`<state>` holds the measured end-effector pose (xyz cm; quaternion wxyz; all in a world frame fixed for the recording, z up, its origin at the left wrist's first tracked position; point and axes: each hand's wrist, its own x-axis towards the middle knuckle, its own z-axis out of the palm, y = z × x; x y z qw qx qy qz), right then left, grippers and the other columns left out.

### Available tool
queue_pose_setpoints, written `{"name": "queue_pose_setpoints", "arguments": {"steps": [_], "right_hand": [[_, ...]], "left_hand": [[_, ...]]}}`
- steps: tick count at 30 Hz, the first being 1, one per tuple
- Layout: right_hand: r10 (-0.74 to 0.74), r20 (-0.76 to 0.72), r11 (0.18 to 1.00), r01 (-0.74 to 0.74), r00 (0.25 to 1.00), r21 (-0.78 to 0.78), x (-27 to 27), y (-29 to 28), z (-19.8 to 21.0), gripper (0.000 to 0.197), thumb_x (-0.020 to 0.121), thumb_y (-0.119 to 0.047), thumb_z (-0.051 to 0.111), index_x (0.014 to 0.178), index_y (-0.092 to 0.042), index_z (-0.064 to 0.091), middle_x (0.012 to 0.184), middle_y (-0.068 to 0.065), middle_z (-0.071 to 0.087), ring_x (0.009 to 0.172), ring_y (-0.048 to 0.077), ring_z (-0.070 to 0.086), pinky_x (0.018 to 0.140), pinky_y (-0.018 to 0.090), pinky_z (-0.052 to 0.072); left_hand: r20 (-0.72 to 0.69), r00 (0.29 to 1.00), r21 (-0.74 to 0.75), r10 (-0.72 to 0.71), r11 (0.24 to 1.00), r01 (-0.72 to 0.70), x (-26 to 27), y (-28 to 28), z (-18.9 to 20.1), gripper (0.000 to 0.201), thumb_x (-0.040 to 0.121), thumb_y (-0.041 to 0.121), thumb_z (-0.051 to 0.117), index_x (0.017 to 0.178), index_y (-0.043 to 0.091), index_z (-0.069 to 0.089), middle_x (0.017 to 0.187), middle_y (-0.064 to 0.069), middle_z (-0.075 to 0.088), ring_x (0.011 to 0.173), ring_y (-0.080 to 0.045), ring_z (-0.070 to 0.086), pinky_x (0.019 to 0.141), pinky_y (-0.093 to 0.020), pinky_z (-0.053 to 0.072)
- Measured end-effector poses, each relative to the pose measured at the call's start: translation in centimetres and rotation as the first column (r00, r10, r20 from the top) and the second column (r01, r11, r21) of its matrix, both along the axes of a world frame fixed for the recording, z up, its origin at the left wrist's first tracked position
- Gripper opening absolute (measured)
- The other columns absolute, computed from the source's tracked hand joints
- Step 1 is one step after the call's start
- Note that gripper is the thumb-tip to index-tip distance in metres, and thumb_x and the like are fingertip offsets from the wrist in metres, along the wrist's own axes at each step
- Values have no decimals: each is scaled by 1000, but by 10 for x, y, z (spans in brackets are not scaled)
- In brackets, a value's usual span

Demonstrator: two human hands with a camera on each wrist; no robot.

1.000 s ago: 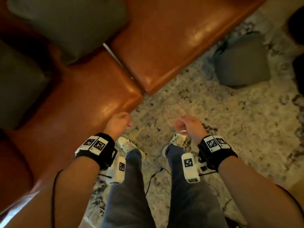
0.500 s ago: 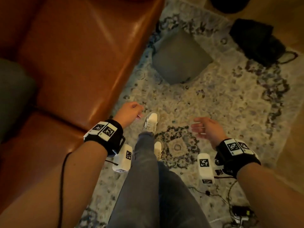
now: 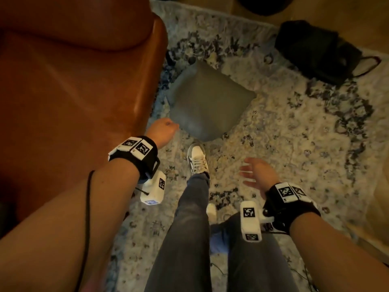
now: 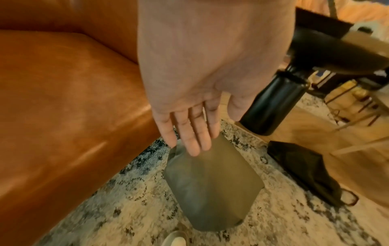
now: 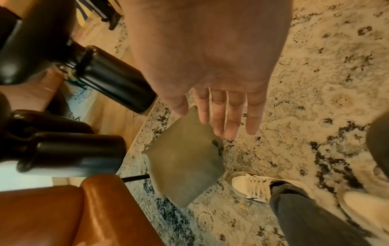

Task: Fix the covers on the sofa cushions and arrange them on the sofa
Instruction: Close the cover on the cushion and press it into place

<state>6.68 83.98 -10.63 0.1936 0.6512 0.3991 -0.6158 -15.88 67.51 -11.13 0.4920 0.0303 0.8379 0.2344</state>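
A grey-green cushion (image 3: 207, 102) lies flat on the patterned rug (image 3: 284, 127), just beside the front edge of the tan leather sofa (image 3: 73, 85), with one corner pointing toward the person's forward shoe (image 3: 197, 158). Both hands hang in the air and hold nothing. The left hand (image 3: 163, 130) hovers near the cushion's nearest edge, fingers straight in the wrist view; the right hand (image 3: 257, 172) is released, fingers spread, over bare rug well apart from the cushion. A black bag (image 3: 317, 51) sits slumped at the rug's far corner; its contents cannot be seen. A black furniture leg (image 4: 271, 106) stands on the wood floor beyond.
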Motion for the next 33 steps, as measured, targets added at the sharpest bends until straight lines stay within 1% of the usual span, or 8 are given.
{"name": "queue_pose_setpoints", "arguments": {"steps": [5,9,13,16,18,27,30,33], "right_hand": [[-72,24,997,73,997,-36,-58,39,-56,22,100,-19,40,116,-12,54,80,5,54,66,18,50,63,33,42],[-75,58,993,80,995,-85,-96,75,-118,18,102,-24,41,96,-12,53,79,5,51,68,18,48,76,41,42],[7,96,993,5,995,-117,-117,116,-189,17,102,-26,41,90,-20,52,93,12,52,78,27,52,77,45,44],[85,128,994,-76,988,-73,-120,144,-232,35,101,-35,39,124,-14,53,127,16,53,103,33,58,90,53,51],[82,156,996,-74,984,-56,-122,157,-253,43,102,-38,35,140,-19,41,129,11,49,109,34,56,92,55,50],[-104,134,980,125,986,-158,-152,173,-317,71,91,-70,34,138,-19,48,138,10,53,122,35,51,94,53,45],[-105,153,976,131,983,-174,-155,171,-329,101,70,-89,41,146,-23,39,148,8,44,128,36,46,101,54,42],[-166,78,968,178,983,-179,-139,171,-383,151,22,-97,59,152,-30,25,154,5,36,135,33,40,109,57,33]], "left_hand": [[11,989,-141,-149,979,149,-51,49,-48,28,101,26,43,85,5,52,93,-18,52,88,-29,52,78,-35,35],[27,977,-217,-212,953,212,-86,85,-106,41,104,29,38,129,0,53,133,-16,51,124,-33,48,100,-37,36],[2,988,-240,-157,958,153,-115,115,-173,51,103,35,41,139,-3,43,145,-21,43,130,-38,43,110,-44,33],[-71,989,-282,-129,954,104,-133,136,-215,58,103,42,40,150,10,31,156,-13,30,140,-34,33,115,-44,28],[-93,988,-290,-121,953,89,-142,150,-237,60,102,46,38,152,13,28,158,-12,28,140,-36,32,115,-47,28],[-148,989,-313,27,947,-73,-174,164,-310,70,99,62,22,152,18,29,157,-10,31,139,-35,35,114,-44,25],[-129,986,-297,102,945,-137,-173,160,-320,76,94,72,19,153,25,26,160,-4,25,144,-32,29,117,-43,19],[-123,979,-256,166,947,-193,-169,161,-324,77,93,73,19,152,25,28,158,-4,31,141,-31,34,114,-41,23]]}}
